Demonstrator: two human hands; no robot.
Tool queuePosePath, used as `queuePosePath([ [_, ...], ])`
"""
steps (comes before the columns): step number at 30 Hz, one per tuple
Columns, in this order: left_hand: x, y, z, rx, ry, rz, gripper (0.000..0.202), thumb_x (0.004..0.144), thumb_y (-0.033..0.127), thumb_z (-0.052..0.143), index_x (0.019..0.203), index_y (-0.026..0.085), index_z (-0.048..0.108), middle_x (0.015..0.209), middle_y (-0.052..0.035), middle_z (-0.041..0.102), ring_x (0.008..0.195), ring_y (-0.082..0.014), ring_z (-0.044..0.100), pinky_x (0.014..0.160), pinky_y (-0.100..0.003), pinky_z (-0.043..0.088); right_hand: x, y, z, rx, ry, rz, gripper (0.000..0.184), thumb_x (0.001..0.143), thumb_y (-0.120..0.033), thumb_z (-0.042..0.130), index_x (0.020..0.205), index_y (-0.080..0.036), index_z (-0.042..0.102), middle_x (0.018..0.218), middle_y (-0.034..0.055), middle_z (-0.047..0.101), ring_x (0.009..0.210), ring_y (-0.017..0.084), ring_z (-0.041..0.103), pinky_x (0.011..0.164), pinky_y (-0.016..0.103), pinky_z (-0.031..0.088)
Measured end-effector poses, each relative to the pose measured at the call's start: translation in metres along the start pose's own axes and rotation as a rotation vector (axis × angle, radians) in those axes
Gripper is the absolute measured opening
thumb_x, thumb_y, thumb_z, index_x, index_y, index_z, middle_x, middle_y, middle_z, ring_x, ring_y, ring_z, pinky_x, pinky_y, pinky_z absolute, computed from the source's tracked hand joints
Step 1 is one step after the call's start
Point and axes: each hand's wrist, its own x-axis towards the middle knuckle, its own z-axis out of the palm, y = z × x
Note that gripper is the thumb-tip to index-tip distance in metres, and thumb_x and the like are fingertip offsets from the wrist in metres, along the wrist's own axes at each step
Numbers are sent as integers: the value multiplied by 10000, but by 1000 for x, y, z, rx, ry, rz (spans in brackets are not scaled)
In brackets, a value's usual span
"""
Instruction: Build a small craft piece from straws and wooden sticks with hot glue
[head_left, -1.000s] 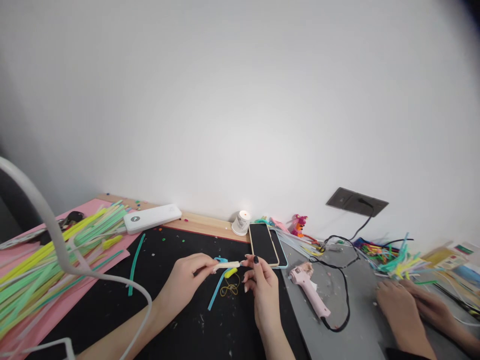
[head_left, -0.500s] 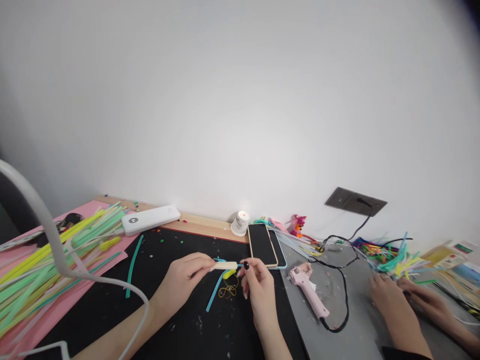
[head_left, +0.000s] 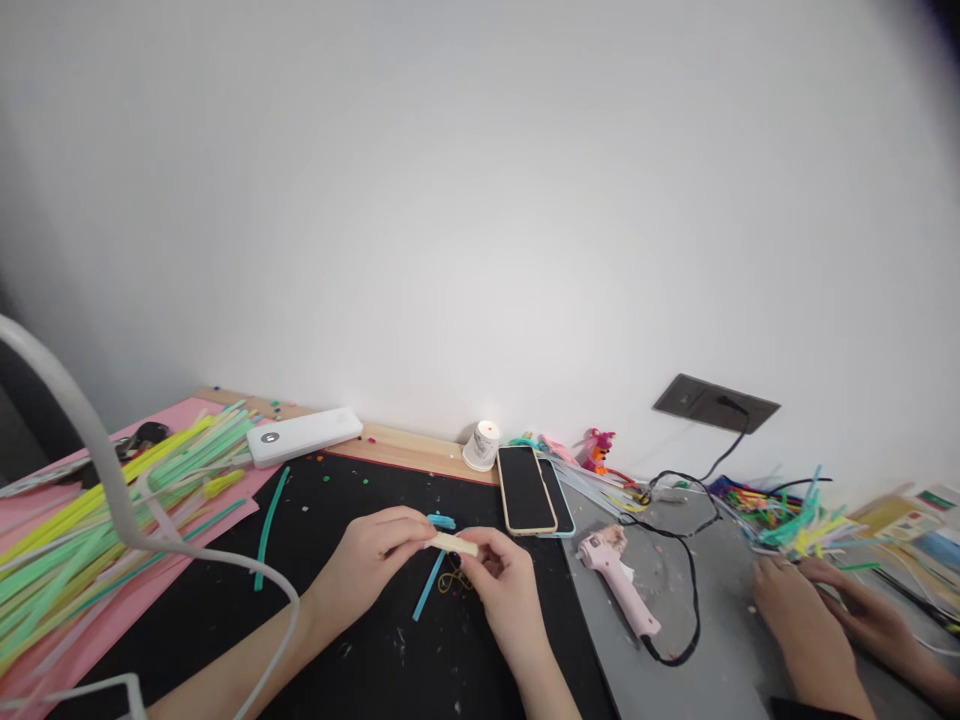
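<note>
My left hand (head_left: 382, 550) pinches the left end of a short cream pipe cleaner piece (head_left: 454, 543). At its right end, the fingers of my right hand (head_left: 504, 575) are closed on the same piece, so it spans the gap between both hands just over the black mat (head_left: 360, 660). A small blue pipe cleaner bundle (head_left: 442, 521) shows right behind the cream piece. Below it lie a longer blue pipe cleaner (head_left: 427, 590) and a thin yellow looped strand (head_left: 452, 582), partly hidden by my right hand. A teal pipe cleaner (head_left: 270, 530) rests farther left.
Many pipe cleaners (head_left: 97, 540) cover pink paper at left, behind a white curved tube (head_left: 112, 470). Along the back stand a white device (head_left: 307, 436), a paper cup (head_left: 481, 447) and a phone (head_left: 526, 490). Rightward are a pink glue gun (head_left: 619, 583) and another person's hands (head_left: 802, 610).
My right hand has moved from the blue piece onto the cream piece's right end, which now tilts down rightward. The yellow piece beneath it is mostly covered.
</note>
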Motion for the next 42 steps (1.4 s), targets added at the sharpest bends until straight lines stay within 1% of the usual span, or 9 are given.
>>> queuePosePath([
  [6, 1, 5, 0, -22, -51, -73, 149, 841, 177, 546, 868, 210, 688, 912, -24, 692, 848, -155, 636, 790, -224, 494, 1, 7, 0, 58, 6, 15, 86, 717, -180, 636, 784, -174, 690, 568, -40, 510, 503, 102, 409, 482, 217, 307],
  [7, 1, 5, 0, -33, -71, -98, 139, 824, 191, 572, 904, 215, 682, 926, -24, 690, 852, -159, 635, 789, -229, 496, 1, 8, 0, 64, 5, 13, 77, 717, -187, 643, 777, -173, 688, 576, -36, 525, 504, 104, 421, 480, 217, 314],
  [9, 1, 6, 0, -59, -108, -142, 206, 797, 230, 614, 997, 226, 663, 955, -25, 686, 854, -166, 635, 785, -239, 501, 1, 8, 1, 57, -5, 2, 66, 716, -207, 660, 764, -170, 688, 623, -11, 583, 539, 121, 475, 503, 226, 353],
  [11, 1, 7, 0, -74, -139, -155, 237, 805, 265, 604, 1035, 233, 656, 949, -24, 689, 837, -167, 636, 769, -242, 499, 1, 7, 1, 36, -18, -13, 70, 716, -224, 674, 755, -169, 692, 677, 17, 630, 588, 145, 529, 537, 241, 395],
  [15, 4, 11, -1, -78, -186, -148, 189, 858, 298, 531, 906, 229, 700, 861, -9, 700, 787, -153, 627, 719, -218, 466, 0, 6, 2, -4, -30, -41, 65, 727, -226, 667, 747, -173, 699, 721, 39, 661, 628, 169, 570, 561, 257, 431],
  [20, 6, 12, -1, -88, -154, -211, 147, 815, 277, 576, 808, 212, 708, 776, 7, 701, 708, -142, 616, 642, -203, 437, 0, 7, 2, -27, -40, -60, 67, 733, -233, 671, 747, -177, 705, 725, 41, 668, 627, 171, 579, 556, 258, 436],
  [29, 6, 15, -1, -142, -128, -261, 174, 798, 280, 590, 730, 195, 725, 735, -4, 716, 678, -147, 626, 648, -212, 451, 0, -1, 0, -154, -49, -131, 95, 765, -229, 652, 712, -181, 714, 706, 37, 670, 600, 154, 556, 521, 237, 379],
  [36, 7, 14, 0, -144, -116, -272, 170, 776, 205, 577, 693, 194, 726, 702, -1, 721, 659, -148, 632, 646, -220, 458, 0, -2, 1, -139, -62, -153, 122, 783, -233, 636, 691, -185, 701, 705, 33, 660, 618, 161, 569, 535, 243, 392],
  [42, 7, 15, 0, -155, -118, -248, 178, 777, 189, 578, 669, 190, 719, 694, 2, 719, 656, -143, 632, 636, -214, 448, -1, -4, 1, -111, -70, -178, 158, 782, -196, 626, 628, -185, 664, 651, 10, 601, 608, 150, 543, 535, 238, 377],
])
